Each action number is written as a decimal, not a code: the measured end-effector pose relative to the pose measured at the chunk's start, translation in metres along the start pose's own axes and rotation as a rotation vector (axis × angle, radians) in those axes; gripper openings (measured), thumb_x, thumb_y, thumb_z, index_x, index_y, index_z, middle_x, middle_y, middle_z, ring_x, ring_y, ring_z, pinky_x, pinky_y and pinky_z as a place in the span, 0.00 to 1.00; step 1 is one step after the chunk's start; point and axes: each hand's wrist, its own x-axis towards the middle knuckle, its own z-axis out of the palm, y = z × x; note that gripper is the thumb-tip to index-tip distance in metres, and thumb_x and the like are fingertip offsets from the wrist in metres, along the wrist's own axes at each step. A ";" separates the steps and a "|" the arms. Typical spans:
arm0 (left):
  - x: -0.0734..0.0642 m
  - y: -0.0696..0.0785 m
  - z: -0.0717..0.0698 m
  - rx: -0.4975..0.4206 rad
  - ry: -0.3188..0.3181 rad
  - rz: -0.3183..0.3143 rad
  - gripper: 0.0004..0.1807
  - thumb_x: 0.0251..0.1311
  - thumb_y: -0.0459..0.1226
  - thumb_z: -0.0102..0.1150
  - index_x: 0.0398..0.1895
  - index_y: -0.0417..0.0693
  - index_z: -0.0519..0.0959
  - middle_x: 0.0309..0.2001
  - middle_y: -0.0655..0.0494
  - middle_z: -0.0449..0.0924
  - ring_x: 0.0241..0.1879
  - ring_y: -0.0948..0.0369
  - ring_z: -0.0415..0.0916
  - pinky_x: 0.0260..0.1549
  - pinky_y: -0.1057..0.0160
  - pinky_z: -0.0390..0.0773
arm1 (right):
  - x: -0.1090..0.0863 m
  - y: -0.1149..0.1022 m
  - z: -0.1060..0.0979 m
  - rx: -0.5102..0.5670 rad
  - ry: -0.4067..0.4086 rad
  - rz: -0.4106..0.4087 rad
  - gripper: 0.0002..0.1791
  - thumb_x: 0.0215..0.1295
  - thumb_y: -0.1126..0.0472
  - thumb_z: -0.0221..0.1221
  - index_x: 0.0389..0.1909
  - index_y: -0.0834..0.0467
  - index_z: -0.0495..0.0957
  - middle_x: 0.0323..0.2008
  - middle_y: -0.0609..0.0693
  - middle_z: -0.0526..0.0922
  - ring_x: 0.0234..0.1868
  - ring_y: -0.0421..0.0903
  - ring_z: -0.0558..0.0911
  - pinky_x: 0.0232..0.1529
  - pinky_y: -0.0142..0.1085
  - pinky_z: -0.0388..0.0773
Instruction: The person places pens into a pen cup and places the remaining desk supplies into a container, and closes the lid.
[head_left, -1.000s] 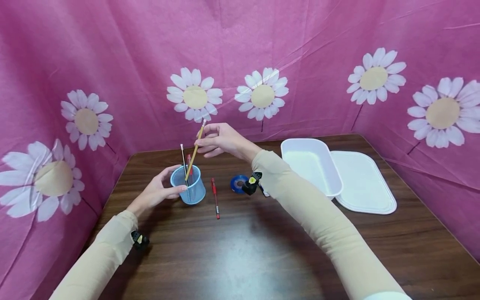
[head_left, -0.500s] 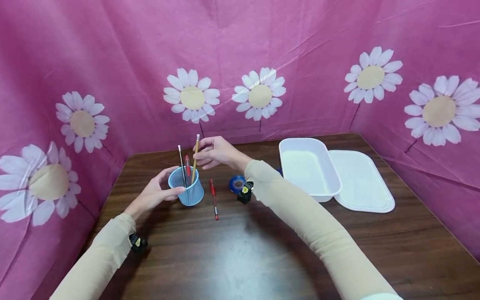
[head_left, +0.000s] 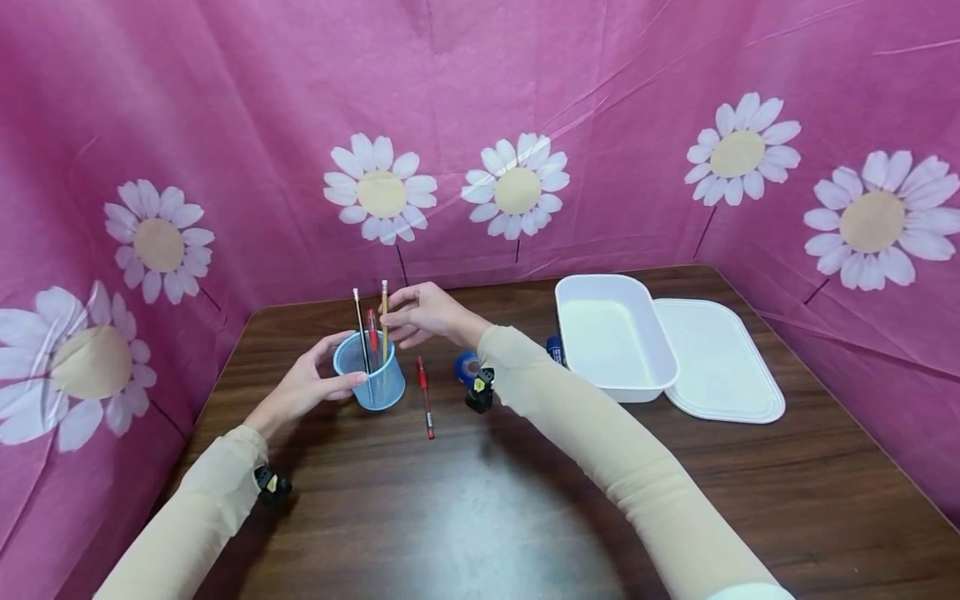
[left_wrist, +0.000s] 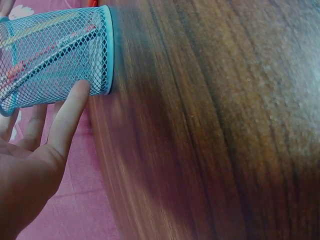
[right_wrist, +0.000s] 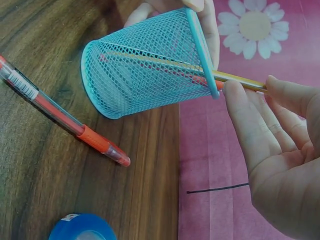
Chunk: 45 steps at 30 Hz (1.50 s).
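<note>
A light blue mesh pen cup (head_left: 388, 390) stands upright on the table's left side. My left hand (head_left: 303, 385) holds it from the left, thumb on the near side and other fingers behind. At the cup's right rim, my right hand (head_left: 429, 315) pinches a yellow pencil (head_left: 385, 302) whose lower part is inside the mesh. A red pen (head_left: 372, 327) and a dark, white-tipped pencil (head_left: 359, 317) also lean in the cup. In the right wrist view the thumb lies on the pencil (right_wrist: 242, 80), the index fingertip at the rim.
Right of the cup, a red pen (head_left: 426, 400) lies on the wooden table (head_left: 360, 517). Beyond it are a blue tape roll (head_left: 462, 367), partly hidden by the right wrist camera, and a dark blue cylinder (head_left: 554, 348). A white tub (head_left: 618, 333) overlaps its white lid (head_left: 731, 367).
The yellow pencil has gone lower into the cup and turned from slanted to nearly upright, my right hand moving down and left with it. My left hand stays on the cup.
</note>
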 end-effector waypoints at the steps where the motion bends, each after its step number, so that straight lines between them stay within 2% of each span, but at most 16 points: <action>1: 0.000 0.000 0.000 -0.002 0.000 0.002 0.44 0.62 0.37 0.72 0.77 0.45 0.58 0.66 0.36 0.67 0.52 0.58 0.76 0.46 0.49 0.85 | 0.001 0.001 0.000 -0.001 0.004 0.003 0.17 0.68 0.64 0.66 0.54 0.65 0.77 0.43 0.60 0.88 0.44 0.57 0.88 0.42 0.49 0.86; 7: -0.001 0.001 0.000 -0.016 -0.002 0.002 0.44 0.61 0.36 0.72 0.77 0.44 0.58 0.65 0.35 0.67 0.52 0.58 0.76 0.45 0.49 0.85 | 0.003 0.005 0.005 -0.010 0.007 0.009 0.19 0.69 0.65 0.65 0.57 0.68 0.78 0.41 0.59 0.88 0.43 0.57 0.88 0.45 0.53 0.85; 12: -0.001 0.002 0.000 -0.019 -0.006 0.001 0.44 0.62 0.36 0.72 0.77 0.45 0.58 0.66 0.36 0.67 0.52 0.58 0.76 0.46 0.48 0.85 | 0.002 0.005 0.008 -0.024 0.018 0.001 0.16 0.68 0.65 0.65 0.54 0.66 0.80 0.39 0.58 0.89 0.42 0.56 0.88 0.42 0.50 0.87; 14: 0.000 0.002 0.000 -0.016 -0.006 0.000 0.44 0.62 0.36 0.72 0.77 0.45 0.58 0.66 0.36 0.67 0.53 0.58 0.76 0.46 0.47 0.84 | 0.003 0.005 0.008 -0.019 0.025 0.008 0.17 0.69 0.66 0.65 0.56 0.67 0.79 0.40 0.58 0.89 0.42 0.56 0.88 0.39 0.47 0.87; 19: 0.000 0.002 0.001 -0.019 -0.007 -0.005 0.45 0.61 0.36 0.72 0.78 0.46 0.58 0.67 0.37 0.67 0.54 0.56 0.75 0.47 0.45 0.84 | 0.006 0.005 0.006 0.007 0.033 0.053 0.27 0.71 0.69 0.61 0.70 0.66 0.69 0.51 0.63 0.85 0.46 0.56 0.88 0.43 0.47 0.87; 21: 0.000 0.001 0.000 -0.021 -0.007 -0.006 0.45 0.61 0.37 0.72 0.78 0.46 0.58 0.67 0.37 0.66 0.54 0.56 0.75 0.47 0.46 0.84 | 0.006 0.005 0.005 0.021 0.037 0.063 0.29 0.72 0.70 0.60 0.72 0.65 0.66 0.56 0.66 0.82 0.47 0.57 0.87 0.44 0.47 0.86; 24: 0.000 0.000 0.000 -0.020 -0.006 -0.004 0.44 0.61 0.36 0.72 0.77 0.46 0.58 0.67 0.37 0.66 0.54 0.57 0.75 0.47 0.46 0.84 | 0.004 0.004 0.004 0.027 0.038 0.066 0.29 0.72 0.69 0.59 0.72 0.65 0.66 0.60 0.69 0.78 0.47 0.57 0.87 0.41 0.45 0.87; 29: 0.001 0.000 -0.002 -0.013 -0.005 0.004 0.44 0.62 0.37 0.72 0.77 0.45 0.58 0.66 0.36 0.67 0.53 0.58 0.75 0.45 0.48 0.85 | 0.003 0.003 0.001 0.012 0.049 0.065 0.28 0.72 0.68 0.60 0.71 0.64 0.68 0.57 0.65 0.81 0.47 0.57 0.87 0.42 0.46 0.87; 36: 0.001 0.000 -0.002 -0.010 -0.008 0.006 0.44 0.62 0.36 0.72 0.77 0.45 0.58 0.66 0.36 0.67 0.54 0.57 0.75 0.45 0.48 0.85 | 0.003 0.010 -0.006 -0.004 0.049 0.064 0.28 0.72 0.66 0.61 0.71 0.64 0.67 0.62 0.69 0.76 0.55 0.66 0.81 0.41 0.46 0.87; 41: 0.001 0.000 -0.002 -0.011 -0.009 0.008 0.44 0.62 0.37 0.72 0.77 0.46 0.58 0.66 0.36 0.67 0.56 0.55 0.74 0.46 0.48 0.85 | 0.003 0.019 -0.012 -0.056 0.048 0.099 0.30 0.72 0.65 0.62 0.71 0.64 0.66 0.61 0.68 0.78 0.55 0.67 0.81 0.43 0.49 0.86; 45: 0.001 0.000 -0.002 -0.011 -0.015 0.007 0.44 0.62 0.37 0.71 0.78 0.46 0.57 0.66 0.36 0.66 0.56 0.54 0.73 0.46 0.48 0.84 | 0.002 0.032 -0.016 -0.136 0.045 0.172 0.34 0.70 0.64 0.64 0.73 0.65 0.63 0.57 0.64 0.81 0.52 0.65 0.83 0.39 0.47 0.87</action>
